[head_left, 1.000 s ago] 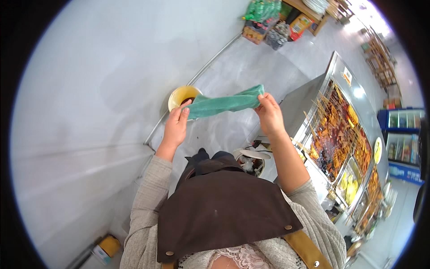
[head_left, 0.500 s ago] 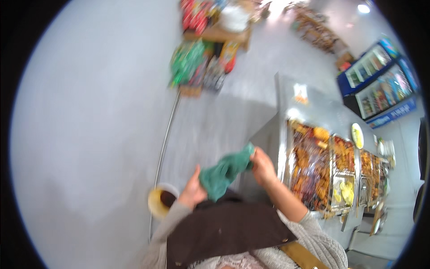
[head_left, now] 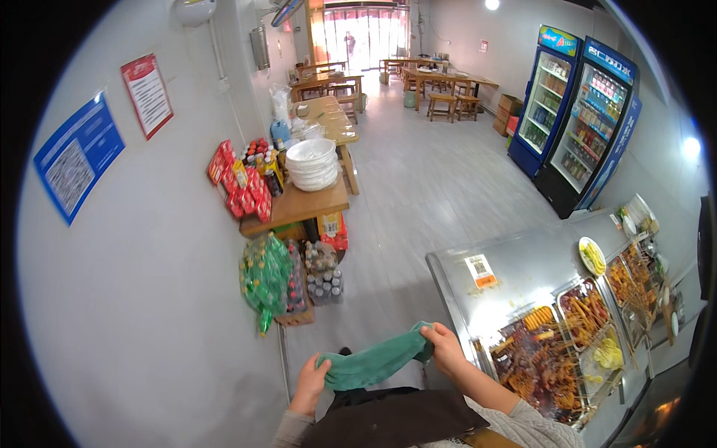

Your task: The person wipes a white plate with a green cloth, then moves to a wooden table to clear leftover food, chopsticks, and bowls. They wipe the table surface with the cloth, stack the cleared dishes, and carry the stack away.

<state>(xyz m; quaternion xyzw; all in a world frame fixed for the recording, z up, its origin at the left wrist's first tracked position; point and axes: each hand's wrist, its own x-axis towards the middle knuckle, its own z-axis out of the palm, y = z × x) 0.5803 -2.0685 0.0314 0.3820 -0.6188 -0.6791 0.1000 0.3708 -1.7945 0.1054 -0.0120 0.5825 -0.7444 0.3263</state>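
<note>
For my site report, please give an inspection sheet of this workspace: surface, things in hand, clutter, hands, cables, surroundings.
Surface: steel counter at the person's right, with trays of skewered food.
Things in hand: green cloth, stretched between both hands.
Clutter: stacked white bowls on a wooden table; bottle packs on the floor below it.
Hands: left hand and right hand each grip one cloth end.
Cables: nothing seen.
Surroundings: two drink fridges, far dining tables, wall notices.
</note>
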